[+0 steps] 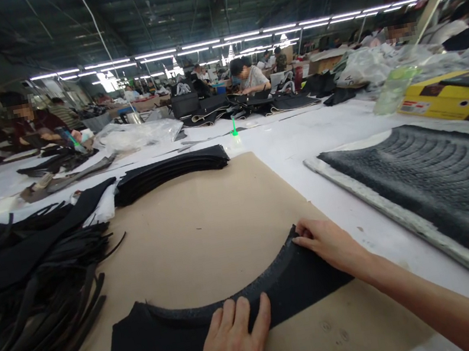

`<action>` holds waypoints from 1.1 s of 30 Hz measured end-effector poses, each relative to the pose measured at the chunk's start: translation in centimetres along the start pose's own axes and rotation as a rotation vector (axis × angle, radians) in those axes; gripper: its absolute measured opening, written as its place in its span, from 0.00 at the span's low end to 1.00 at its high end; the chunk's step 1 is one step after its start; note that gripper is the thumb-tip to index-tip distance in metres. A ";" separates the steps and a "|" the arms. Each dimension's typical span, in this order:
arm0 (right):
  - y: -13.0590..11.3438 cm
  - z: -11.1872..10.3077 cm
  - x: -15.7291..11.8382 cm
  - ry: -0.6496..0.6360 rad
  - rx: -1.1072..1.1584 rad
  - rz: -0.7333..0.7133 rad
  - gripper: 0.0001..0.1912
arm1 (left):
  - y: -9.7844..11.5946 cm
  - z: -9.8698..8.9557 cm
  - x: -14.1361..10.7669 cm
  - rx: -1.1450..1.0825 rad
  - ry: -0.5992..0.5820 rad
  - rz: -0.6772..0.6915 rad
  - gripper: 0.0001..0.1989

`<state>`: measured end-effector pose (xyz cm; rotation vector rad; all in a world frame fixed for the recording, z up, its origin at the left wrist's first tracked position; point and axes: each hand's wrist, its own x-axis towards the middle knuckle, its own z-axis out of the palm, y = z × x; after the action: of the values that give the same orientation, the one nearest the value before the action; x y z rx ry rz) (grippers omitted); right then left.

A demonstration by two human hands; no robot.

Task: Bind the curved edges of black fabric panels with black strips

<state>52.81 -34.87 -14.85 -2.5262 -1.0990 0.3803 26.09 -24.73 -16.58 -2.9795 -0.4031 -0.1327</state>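
A black curved fabric panel [282,296] lies on the tan board, its concave edge facing away from me. Along that edge runs a narrow black strip [253,289] with a greyish, slightly shiny surface. My left hand [233,343] rests on the panel near its middle, fingers stretched out and tips on the strip. At the panel's right end, my right hand [326,241] pinches the end of the strip between thumb and fingers. The strip's left end stands a little loose from the panel.
Beyond the panel sits a stack of curved black pieces [171,171]. To the left is a heap of black strips [35,304]. A black textured sheet [434,184] lies on a pale slab at right. Farther back are a green-tipped bottle [235,133] and a yellow box [446,98].
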 end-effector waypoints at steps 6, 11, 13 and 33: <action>0.1 0.5 -0.3 0.029 0.015 -0.014 0.05 | 0.2 -0.4 0.2 -0.021 0.010 -0.009 0.31; 0.6 0.7 -0.4 -0.007 0.005 -0.085 0.08 | 0.1 -1.3 0.4 -0.111 -0.022 0.003 0.25; 1.3 0.8 -0.2 -0.010 -0.025 -0.090 0.10 | 0.3 -1.8 0.3 -0.144 -0.016 -0.003 0.22; -8.4 7.2 -7.0 0.020 0.041 -0.909 0.21 | -4.7 -3.5 -3.4 -0.468 0.288 -0.453 0.11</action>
<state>40.01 -33.23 -17.06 -1.7226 -2.0160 0.1131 21.32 -21.66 -12.95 -3.1639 -1.1359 -0.7898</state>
